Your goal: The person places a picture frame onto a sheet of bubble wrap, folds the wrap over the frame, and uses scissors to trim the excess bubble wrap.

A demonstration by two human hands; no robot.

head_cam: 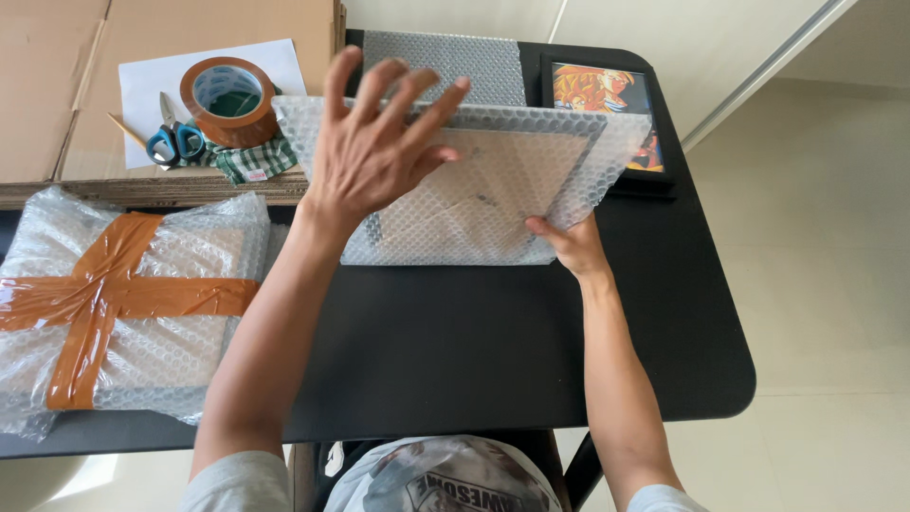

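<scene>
Head view looks down on a bubble-wrapped picture frame, held tilted above the far middle of the black bench. Its lower edge hangs just over the bench top, and the frame's back shows pale through the wrap. The right hand pinches the lower right corner, thumb on the near face and fingers hidden behind, so it is closed on the frame. The left hand is spread wide with fingers splayed, palm against or just over the upper left part of the wrap; whether it presses or only hovers cannot be told, and it grips nothing.

Behind the frame, partly hidden by it, a loose sheet of bubble wrap lies on the bench, and to its right a black-framed colourful picture lies face up, its lower left covered by the held frame. Left of the held frame, well apart, rests a wrapped parcel bound with a cross of brown tape. Beyond it, flat cardboard sheets carry a white paper, a roll of brown tape, blue-handled scissors and a green checked cloth.
</scene>
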